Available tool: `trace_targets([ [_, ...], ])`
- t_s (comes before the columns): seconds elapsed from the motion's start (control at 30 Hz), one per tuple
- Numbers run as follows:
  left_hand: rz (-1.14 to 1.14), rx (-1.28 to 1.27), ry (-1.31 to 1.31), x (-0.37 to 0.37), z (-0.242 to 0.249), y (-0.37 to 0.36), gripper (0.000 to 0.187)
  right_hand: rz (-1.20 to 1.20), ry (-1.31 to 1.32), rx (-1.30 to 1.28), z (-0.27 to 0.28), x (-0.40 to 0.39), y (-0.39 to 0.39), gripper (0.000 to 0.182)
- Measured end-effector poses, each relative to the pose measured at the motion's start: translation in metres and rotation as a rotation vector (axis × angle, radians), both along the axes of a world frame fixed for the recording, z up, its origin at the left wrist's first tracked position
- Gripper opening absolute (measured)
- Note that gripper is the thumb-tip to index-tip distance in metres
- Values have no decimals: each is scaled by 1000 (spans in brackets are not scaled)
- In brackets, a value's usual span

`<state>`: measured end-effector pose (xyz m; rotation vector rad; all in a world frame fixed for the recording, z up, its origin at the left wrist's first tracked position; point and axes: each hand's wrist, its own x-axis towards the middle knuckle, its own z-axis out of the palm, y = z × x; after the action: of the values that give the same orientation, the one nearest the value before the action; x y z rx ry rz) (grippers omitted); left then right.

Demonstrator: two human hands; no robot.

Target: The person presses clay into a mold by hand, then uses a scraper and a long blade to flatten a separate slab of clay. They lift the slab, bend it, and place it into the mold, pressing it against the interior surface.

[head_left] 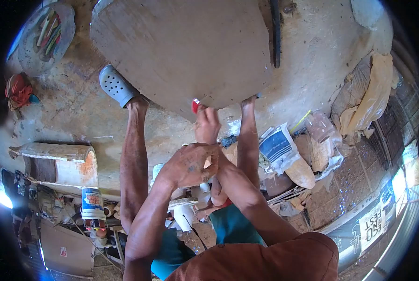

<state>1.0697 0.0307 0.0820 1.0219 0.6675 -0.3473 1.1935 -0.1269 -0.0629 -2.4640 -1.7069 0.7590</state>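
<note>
Head view: my right hand (206, 124) pinches a small red tool (195, 106) shut against the near edge of the round wooden board (181, 51), just ahead; my left hand (189, 165), curled closed, rests behind, farther from it.

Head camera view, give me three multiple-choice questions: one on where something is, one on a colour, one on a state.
1. Where is the small red object?
A. at the near edge of the big board
B. inside the can
C. on the sacks

2. What colour is the perforated clog?
A. yellow
B. grey
C. black

3. How does the left hand lie?
A. flat on the floor
B. over the right forearm
C. raised overhead

Answers: 1 A, it sits between the right hand fingers at the board's edge. 2 B, pale grey. 3 B, it rests across it.
</note>
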Motion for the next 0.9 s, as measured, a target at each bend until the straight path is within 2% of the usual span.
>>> trace_targets([
  [0.03, -1, 8, -2, 0, -2, 4, 18, -1, -2, 8, 4, 4, 1, 46],
  [0.1, -6, -77, 11, -3, -9, 14, 19, 62, 151, -113, 16, 19, 0, 43],
  [0.13, 10, -114, 24, -4, -14, 17, 19, -169, 271, -103, 13, 36, -8, 34],
  [0.2, 77, -110, 34, -3, -15, 16, 19, 403, -168, 191, 44, 114, 62, 24],
  [0.27, 139, -121, 28, 1, -14, 6, 20, -206, -222, -42, 12, 171, 24, 18],
  [0.33, 111, -77, 0, 5, -9, -3, 20, -230, -228, 42, 12, 220, 49, 18],
  [0.37, 89, -29, -23, 8, -8, -6, 20, -231, -230, 37, 3, 224, 46, 18],
  [0.4, 6, -86, -20, 12, -7, -2, 17, -219, -196, 63, -5, 224, 43, 20],
  [0.47, 30, -98, -30, 17, -7, -6, 17, -217, -153, 69, -14, 212, 24, 23],
  [0.53, 35, -130, -46, 19, -7, -6, 17, -158, -198, 62, -8, 161, 16, 28],
  [0.6, 17, -112, -59, 18, -7, -15, 18, -104, -101, 21, 9, 100, 2, 34],
  [0.7, 4, -115, -56, 18, -11, -12, 22, -199, -74, -95, 6, 11, -22, 41],
  [0.83, 68, -215, -12, 12, -16, -9, 31, -208, 82, -171, 6, -51, -39, 28],
  [0.9, 135, -162, 4, 10, -16, -8, 19, -232, 127, -145, 8, -39, -46, 29],
])
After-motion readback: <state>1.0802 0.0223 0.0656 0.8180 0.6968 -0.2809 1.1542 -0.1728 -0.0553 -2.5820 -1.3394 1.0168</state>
